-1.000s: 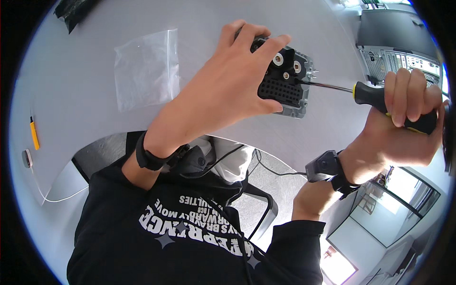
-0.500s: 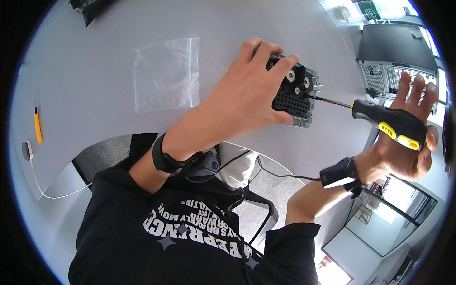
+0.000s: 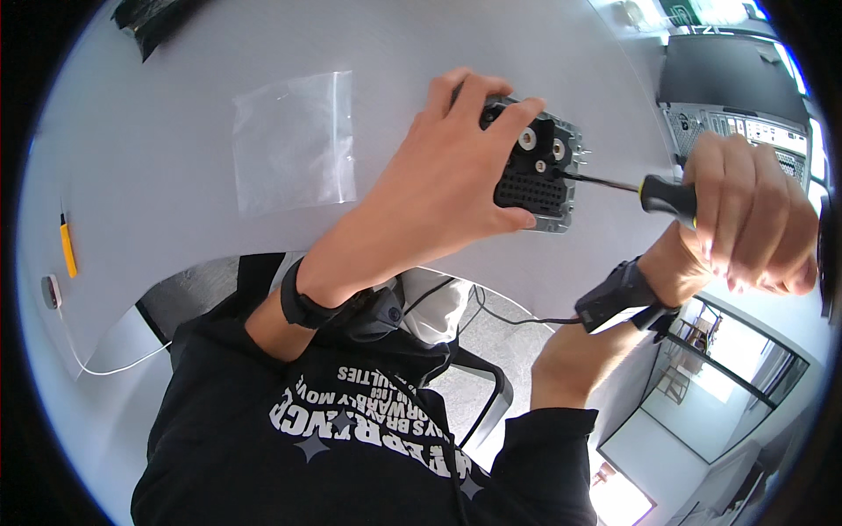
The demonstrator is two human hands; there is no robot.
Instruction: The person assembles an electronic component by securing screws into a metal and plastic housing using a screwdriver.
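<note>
Head view: left hand (image 3: pixel 452 167) grips a module (image 3: pixel 531 189) with spread fingers; right hand (image 3: pixel 750 210) wraps its fingers around a screwdriver (image 3: pixel 668 198) touching the module.

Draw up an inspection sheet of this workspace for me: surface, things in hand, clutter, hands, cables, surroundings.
Surface: grey table with a curved near edge.
Things in hand: black-and-grey module; screwdriver, its shaft reaching the module's face; exact tip contact too small to tell.
Clutter: clear zip bag; yellow-handled tool at far left; black item at the upper left, kind unclear.
Hands: left hand grips the module; right hand closes round the screwdriver handle.
Cables: white cable at lower left; dark cable leading to the right wrist device.
Surroundings: dark metal case at right.
</note>
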